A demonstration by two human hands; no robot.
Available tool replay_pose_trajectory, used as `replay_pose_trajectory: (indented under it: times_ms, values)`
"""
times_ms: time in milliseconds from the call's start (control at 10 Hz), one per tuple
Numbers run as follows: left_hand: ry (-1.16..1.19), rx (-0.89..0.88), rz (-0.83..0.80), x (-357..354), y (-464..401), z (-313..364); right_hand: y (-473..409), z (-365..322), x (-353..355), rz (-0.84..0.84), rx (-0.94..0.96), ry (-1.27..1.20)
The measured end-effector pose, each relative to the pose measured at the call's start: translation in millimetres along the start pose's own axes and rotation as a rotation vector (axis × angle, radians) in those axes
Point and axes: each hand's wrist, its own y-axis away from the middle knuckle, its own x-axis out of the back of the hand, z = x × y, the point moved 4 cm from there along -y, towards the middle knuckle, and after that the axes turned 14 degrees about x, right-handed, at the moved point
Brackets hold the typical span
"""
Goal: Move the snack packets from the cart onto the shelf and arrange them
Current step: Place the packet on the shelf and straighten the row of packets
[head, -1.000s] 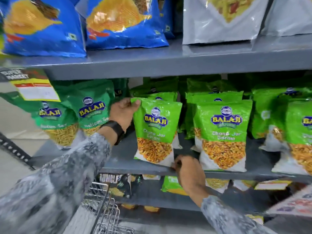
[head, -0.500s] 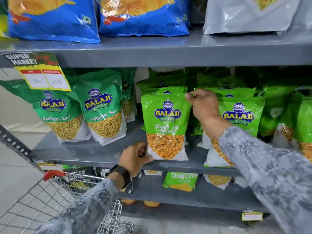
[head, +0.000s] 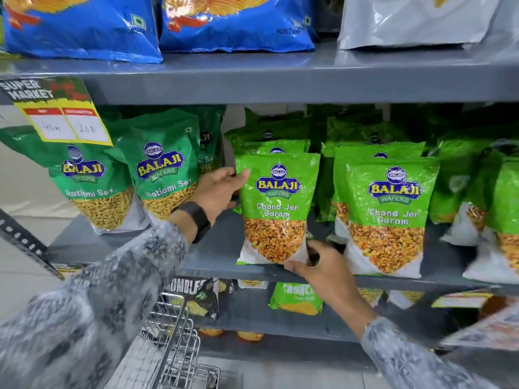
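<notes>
A light green Chana Jor Garam packet (head: pixel 278 206) stands upright at the front of the grey middle shelf (head: pixel 213 254). My left hand (head: pixel 222 189) holds its upper left edge, thumb on the front. My right hand (head: pixel 323 265) pinches its lower right corner at the shelf lip. More packets of the same kind (head: pixel 386 214) stand in rows behind and to the right. The wire cart (head: pixel 174 341) is below my left arm; no packets show in the visible part of it.
Two darker green Ratlami Sev packets (head: pixel 163 169) lean at the left, under a yellow price tag (head: pixel 64 119). Blue chip bags (head: pixel 236 21) and a grey pouch (head: pixel 415 18) fill the top shelf. The lower shelf holds assorted packets (head: pixel 295 299).
My hands swapped places on the packet: the left rose from its bottom left to its upper left edge, and the right dropped from its top right corner to its bottom right corner.
</notes>
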Motion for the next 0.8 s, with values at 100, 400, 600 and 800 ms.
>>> replay_pose_trajectory:
  times_ms: [100, 400, 600, 800]
  values:
    - [0.056, -0.058, 0.108, 0, -4, 5, -5, 7, 0, 0.065, -0.041, 0.072]
    - [-0.041, -0.027, 0.094, -1, 18, -71, -3, 11, -2, 0.158, -0.014, 0.057]
    - [0.033, -0.007, -0.021, -34, 46, -115, -7, -5, -3, 0.332, 0.009, -0.259]
    - [-0.053, 0.003, 0.041, -32, 66, -105, 7, -11, 7, 0.291, -0.026, -0.277]
